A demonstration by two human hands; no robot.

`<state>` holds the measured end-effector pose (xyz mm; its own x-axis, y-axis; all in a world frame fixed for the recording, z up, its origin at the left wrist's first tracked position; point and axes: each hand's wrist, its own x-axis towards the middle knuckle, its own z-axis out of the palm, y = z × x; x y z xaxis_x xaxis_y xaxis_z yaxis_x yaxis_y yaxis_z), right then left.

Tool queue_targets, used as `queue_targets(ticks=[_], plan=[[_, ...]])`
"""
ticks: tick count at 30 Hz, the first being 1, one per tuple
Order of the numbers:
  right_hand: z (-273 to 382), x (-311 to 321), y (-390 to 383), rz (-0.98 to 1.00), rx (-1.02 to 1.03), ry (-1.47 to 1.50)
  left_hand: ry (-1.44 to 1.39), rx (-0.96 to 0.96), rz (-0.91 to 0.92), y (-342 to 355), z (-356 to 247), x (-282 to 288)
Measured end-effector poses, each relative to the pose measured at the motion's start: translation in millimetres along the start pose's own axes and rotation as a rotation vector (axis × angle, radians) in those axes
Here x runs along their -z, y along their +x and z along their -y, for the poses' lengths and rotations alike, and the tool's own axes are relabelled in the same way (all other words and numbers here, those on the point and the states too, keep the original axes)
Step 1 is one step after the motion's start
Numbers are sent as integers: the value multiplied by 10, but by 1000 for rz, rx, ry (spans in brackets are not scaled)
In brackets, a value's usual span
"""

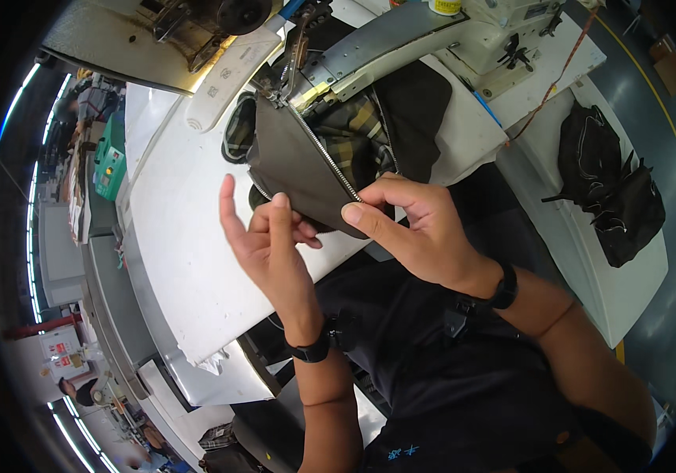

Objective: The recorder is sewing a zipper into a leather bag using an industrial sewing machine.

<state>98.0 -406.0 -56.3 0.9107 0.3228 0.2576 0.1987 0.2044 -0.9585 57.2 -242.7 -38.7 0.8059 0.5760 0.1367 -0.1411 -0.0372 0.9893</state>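
Observation:
A dark olive-brown fabric piece [294, 158] with a metal zipper [326, 155] along one side lies under the needle area of a sewing machine [283, 91]. Yellow-and-black plaid lining [350, 130] shows beside the zipper. With thumb and forefinger, my right hand [424, 229] pinches the near end of the zipper edge. My left hand [275, 252] is at the near left edge of the fabric, thumb and one finger stretched apart, the others loosely curled. Nothing is visibly gripped in it, though its thumb tip lies against the fabric edge.
Around the machine is a white worktable [188, 268]. Dark zippered fabric pieces [610, 185] lie on a white surface at the right. A blue pen-like tool [486, 109] rests near the machine base, and an orange-red cord [556, 75] hangs close by. A green case [109, 158] stands far left.

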Motion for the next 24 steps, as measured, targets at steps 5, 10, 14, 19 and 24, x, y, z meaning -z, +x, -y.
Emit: queue_targets(ticks=[5, 10, 14, 19, 24], plan=[[239, -57, 21, 7, -268, 284, 204, -270, -94, 23, -189, 97], [147, -51, -36, 16, -293, 306, 379, 106, 98, -36, -202, 149], [129, -48, -35, 38, -304, 319, 379, 389, 210, 12, -280, 126], [137, -29, -8, 43, -214, 207, 173, 314, 204, 5, -101, 79], [82, -28, 13, 66, -124, 143, 40, 155, -35, -25, -87, 46]])
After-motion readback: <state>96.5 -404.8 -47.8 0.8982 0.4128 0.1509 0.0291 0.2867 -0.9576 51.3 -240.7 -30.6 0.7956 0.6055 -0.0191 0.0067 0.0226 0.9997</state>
